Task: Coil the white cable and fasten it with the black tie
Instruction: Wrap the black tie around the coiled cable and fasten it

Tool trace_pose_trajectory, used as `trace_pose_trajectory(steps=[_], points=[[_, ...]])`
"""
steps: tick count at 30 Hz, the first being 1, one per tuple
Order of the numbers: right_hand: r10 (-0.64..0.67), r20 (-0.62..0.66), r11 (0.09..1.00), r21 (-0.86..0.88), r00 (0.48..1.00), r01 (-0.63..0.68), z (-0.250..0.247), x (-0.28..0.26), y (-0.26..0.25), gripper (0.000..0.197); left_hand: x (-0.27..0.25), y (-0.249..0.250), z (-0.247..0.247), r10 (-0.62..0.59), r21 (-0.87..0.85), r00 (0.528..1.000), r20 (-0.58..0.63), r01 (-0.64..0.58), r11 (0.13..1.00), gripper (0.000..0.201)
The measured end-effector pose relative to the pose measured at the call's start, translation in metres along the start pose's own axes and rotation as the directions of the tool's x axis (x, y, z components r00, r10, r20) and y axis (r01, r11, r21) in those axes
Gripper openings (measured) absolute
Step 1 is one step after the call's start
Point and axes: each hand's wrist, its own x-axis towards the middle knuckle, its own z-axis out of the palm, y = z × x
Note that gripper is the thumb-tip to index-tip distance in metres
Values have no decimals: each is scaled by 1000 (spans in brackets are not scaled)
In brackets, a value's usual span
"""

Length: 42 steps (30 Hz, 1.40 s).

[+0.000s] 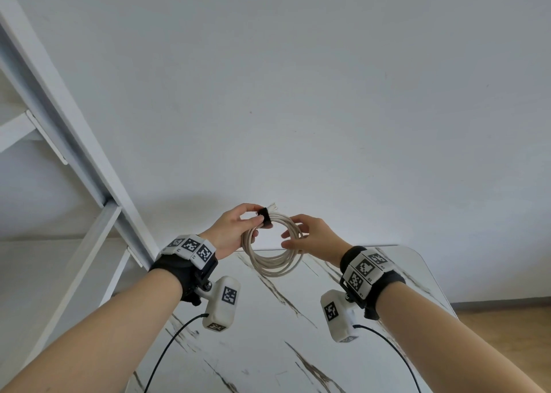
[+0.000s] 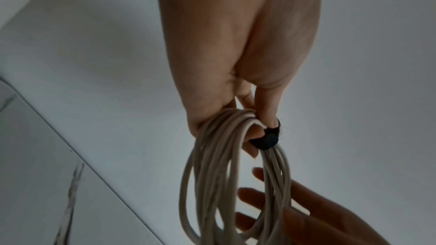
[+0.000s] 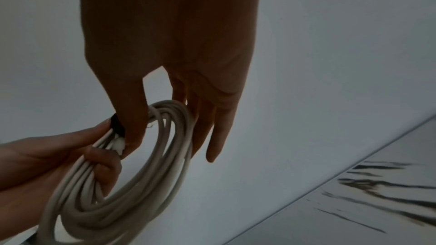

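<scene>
The white cable (image 1: pixel 269 266) is wound into a round coil of several loops and hangs in the air above the table's far edge. A black tie (image 1: pixel 264 216) wraps the loops at the top, with a white plug end (image 1: pixel 272 206) sticking out beside it. My left hand (image 1: pixel 256 221) grips the coil's upper left and pinches the tie (image 2: pixel 266 141) between thumb and fingers. My right hand (image 1: pixel 290 231) has straight, spread fingers; the coil's right side (image 3: pixel 169 137) runs between its thumb and fingers, which only touch it.
A white marble-patterned table (image 1: pixel 357 348) lies under my forearms. A white shelf frame (image 1: pixel 74 142) slants up on the left against a plain wall. Wooden floor (image 1: pixel 507 327) shows at the right. Black leads (image 1: pixel 167 354) trail from the wrist cameras.
</scene>
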Motion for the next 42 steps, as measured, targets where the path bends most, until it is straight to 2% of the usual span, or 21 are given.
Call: trace_pose_trajectory(steps=[5,9,14,19,25,29,36,42], points=[[53,-37,990,135,998,-47,3,2,8,38,5,-2,-3,-32,-12,999,-7,32,999,24],[49,-49,986,159,998,-40,2,5,7,29,8,1,-2,-65,-47,997,-29,64,997,20],[43,-49,985,170,998,-34,-1,7,7,27,10,4,-2,-92,-85,995,-49,88,993,14],[58,-70,982,183,996,-45,-4,7,8,26,10,5,-5,-135,-16,990,-31,134,991,25],[100,-78,969,233,992,-80,-5,10,21,26,8,-4,-6,-154,125,988,20,151,981,58],[145,-75,965,231,987,-124,5,12,37,30,12,-22,-8,-198,129,980,-22,199,972,59],[266,2,958,106,964,-265,38,21,90,57,20,-85,-21,-332,117,939,-87,341,933,57],[379,57,921,79,924,-383,70,32,137,58,33,-144,-34,-449,97,887,-105,458,883,56]])
